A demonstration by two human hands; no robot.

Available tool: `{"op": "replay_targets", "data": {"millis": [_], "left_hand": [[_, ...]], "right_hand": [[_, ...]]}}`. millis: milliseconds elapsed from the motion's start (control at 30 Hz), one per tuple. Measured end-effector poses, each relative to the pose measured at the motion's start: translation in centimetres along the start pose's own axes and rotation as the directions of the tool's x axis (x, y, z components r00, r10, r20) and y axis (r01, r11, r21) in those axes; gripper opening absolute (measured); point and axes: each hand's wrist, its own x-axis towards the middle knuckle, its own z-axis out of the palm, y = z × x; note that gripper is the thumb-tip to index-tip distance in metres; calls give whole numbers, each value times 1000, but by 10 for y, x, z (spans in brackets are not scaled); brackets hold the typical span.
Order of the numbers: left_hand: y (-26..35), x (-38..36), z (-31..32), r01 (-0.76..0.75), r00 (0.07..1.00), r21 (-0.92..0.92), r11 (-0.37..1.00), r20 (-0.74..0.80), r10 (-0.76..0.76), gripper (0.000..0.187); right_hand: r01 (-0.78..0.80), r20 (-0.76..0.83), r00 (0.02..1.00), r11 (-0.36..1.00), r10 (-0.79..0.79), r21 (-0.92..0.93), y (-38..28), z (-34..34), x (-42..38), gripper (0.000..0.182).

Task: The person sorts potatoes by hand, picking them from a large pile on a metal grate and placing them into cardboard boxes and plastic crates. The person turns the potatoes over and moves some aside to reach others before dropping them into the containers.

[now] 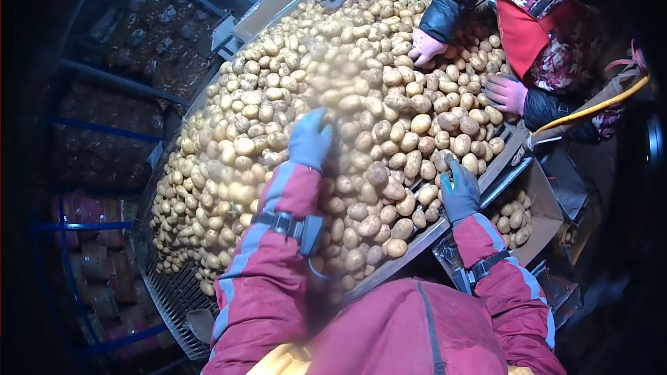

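— Head view: are the gloved hands gripping anything?
— Left hand (310, 140) lies flat, fingers together, on the potatoes (361, 90); right hand (459, 191) rests spread at the conveyor's edge (445, 226). Motion blur hides detail.

- left hand (310, 140) in a blue glove, arm stretched forward, fingers loosely curled, palm down.
- right hand (459, 191) gloved too, held nearer the body, fingers spread and bent.
- both sleeves red, strapped at the wrists.

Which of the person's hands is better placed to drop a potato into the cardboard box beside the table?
Probably the right hand: it rests at the table edge, beside the cardboard box.
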Motion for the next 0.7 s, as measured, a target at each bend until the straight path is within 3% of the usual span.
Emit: {"op": "replay_targets", "data": {"millis": [133,200,233,300,400,500,533,667,700], "left_hand": [[-13,16,33,45,997,192,980,58,-57,54],[-4,20,44,37,999,147,988,31,-42,56],[0,16,48,40,999,128,991,22,-43,57],[9,8,51,59,993,65,996,102,-65,58],[44,-4,37,85,968,31,996,233,-90,61],[58,-23,31,144,952,-139,980,289,-99,68],[55,-31,41,206,950,-324,923,293,-109,74],[41,-67,52,64,987,-463,884,161,13,79],[41,-74,42,113,964,-452,885,264,12,78]], "right_hand": [[-57,89,994,998,58,-17,-1,-2,2,43],[-87,127,988,996,88,-13,-5,-7,4,44],[-54,72,996,998,55,-10,-5,-6,2,42],[19,-45,999,1000,-19,-1,-5,-2,1,41],[36,-50,998,999,-37,-19,0,1,1,41],[51,-62,997,998,-53,-21,4,6,2,42],[60,-69,996,998,-62,-19,4,7,1,42],[32,-25,999,999,-32,-10,2,3,1,42],[20,-8,1000,1000,-20,2,1,4,1,43]]}}
